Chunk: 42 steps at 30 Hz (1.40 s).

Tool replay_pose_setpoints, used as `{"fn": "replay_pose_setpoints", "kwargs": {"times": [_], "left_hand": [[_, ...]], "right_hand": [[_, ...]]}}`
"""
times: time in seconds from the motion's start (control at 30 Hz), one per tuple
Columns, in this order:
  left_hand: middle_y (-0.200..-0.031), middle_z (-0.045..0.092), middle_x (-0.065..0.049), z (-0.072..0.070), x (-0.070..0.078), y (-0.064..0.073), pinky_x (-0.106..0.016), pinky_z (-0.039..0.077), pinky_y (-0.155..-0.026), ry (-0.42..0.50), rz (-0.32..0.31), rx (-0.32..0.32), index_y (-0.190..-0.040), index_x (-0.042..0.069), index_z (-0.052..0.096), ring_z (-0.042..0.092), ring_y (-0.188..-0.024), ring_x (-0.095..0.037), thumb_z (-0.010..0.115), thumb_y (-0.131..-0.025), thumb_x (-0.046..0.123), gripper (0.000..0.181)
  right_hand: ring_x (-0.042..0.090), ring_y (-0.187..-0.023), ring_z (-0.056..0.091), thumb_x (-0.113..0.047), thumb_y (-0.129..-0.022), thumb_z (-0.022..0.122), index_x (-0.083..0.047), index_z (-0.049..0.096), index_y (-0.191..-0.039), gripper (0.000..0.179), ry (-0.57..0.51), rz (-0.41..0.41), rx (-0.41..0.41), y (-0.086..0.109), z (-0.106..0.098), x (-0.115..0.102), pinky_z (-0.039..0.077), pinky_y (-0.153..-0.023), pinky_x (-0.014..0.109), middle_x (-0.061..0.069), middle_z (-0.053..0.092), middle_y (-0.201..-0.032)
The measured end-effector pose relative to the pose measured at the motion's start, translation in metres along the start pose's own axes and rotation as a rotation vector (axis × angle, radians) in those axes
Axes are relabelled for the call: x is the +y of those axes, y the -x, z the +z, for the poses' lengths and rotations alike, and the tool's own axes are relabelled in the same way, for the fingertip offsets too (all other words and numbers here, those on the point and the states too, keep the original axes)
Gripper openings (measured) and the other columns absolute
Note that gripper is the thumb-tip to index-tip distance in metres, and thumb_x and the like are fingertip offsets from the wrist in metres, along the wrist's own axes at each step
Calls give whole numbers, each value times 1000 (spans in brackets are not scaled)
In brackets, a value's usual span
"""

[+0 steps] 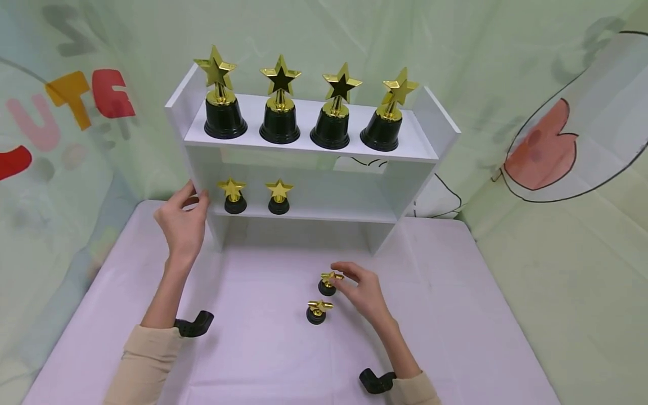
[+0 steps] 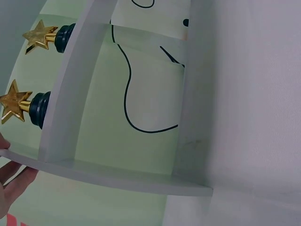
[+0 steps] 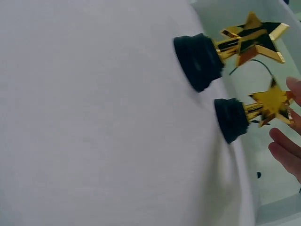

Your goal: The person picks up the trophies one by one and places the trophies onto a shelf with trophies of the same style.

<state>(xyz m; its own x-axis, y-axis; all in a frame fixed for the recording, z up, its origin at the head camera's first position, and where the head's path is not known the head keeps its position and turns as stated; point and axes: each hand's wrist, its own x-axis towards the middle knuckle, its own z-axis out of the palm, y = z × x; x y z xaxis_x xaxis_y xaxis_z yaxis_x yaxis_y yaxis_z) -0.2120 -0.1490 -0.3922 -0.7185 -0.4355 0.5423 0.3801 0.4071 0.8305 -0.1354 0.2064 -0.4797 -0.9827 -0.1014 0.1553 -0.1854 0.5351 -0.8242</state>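
Observation:
My left hand (image 1: 184, 222) grips the left side panel of a white shelf unit (image 1: 304, 214); in the left wrist view its thumb and fingers (image 2: 19, 186) lie on either side of the panel's edge. On the table, my right hand (image 1: 361, 289) pinches the star of a small gold star trophy (image 1: 327, 287) with a round black base, which stands upright. The right wrist view shows fingertips (image 3: 277, 136) at the points of that star. Nearer the front, a matching small trophy (image 1: 316, 313) stands alone.
Several larger star trophies (image 1: 279, 121) line the top shelf. Two small trophies, one left (image 1: 235, 203) and one right (image 1: 279, 205), stand on the left part of the middle shelf. A white cloth covers the table (image 1: 263, 360); printed curtains (image 1: 557, 253) hang around it.

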Motion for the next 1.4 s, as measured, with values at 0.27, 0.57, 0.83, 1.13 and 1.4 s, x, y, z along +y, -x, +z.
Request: {"fn": "replay_pose_setpoints", "kwargs": {"times": [0.27, 0.57, 0.83, 1.13, 1.4], "left_hand": [[-112, 78, -14, 2, 4, 2, -5, 50, -73, 12, -29, -8, -128, 14, 74, 62, -81, 5, 68, -96, 6, 33], [-112, 78, -13, 0, 4, 1, -5, 49, -73, 5, -23, -9, -127, 15, 74, 63, -80, 5, 68, -96, 6, 33], [-111, 78, -15, 0, 3, 1, -4, 50, -73, 4, -24, -5, -127, 13, 74, 62, -79, 7, 68, -96, 5, 33], [-111, 78, -14, -1, 3, 1, -4, 49, -73, 2, -23, -7, -128, 14, 74, 62, -80, 6, 68, -96, 5, 33], [-111, 77, -15, -2, 3, 0, -4, 49, -73, -8, -13, -7, -128, 12, 74, 62, -81, 6, 67, -97, 6, 32]], "right_hand": [[31, -110, 71, 0, -87, 78, -4, 75, -116, 29, -44, 13, 8, 5, 10, 15, 56, -101, 40, 10, 76, -115], [32, -105, 73, 4, -87, 77, -5, 76, -112, 26, -74, 33, 45, 5, 17, 22, 60, -89, 30, 12, 76, -112], [33, -105, 73, 2, -88, 77, -5, 77, -106, 20, -61, 11, 68, 6, 20, 23, 61, -87, 31, 12, 77, -109], [32, -102, 74, 3, -89, 76, -5, 77, -106, 19, -46, -52, 78, 8, 17, 16, 62, -84, 31, 11, 78, -106], [29, -96, 76, 5, -90, 74, -3, 74, -112, 24, 13, -264, 81, 2, 9, 13, 62, -84, 30, 12, 78, -108]]}}
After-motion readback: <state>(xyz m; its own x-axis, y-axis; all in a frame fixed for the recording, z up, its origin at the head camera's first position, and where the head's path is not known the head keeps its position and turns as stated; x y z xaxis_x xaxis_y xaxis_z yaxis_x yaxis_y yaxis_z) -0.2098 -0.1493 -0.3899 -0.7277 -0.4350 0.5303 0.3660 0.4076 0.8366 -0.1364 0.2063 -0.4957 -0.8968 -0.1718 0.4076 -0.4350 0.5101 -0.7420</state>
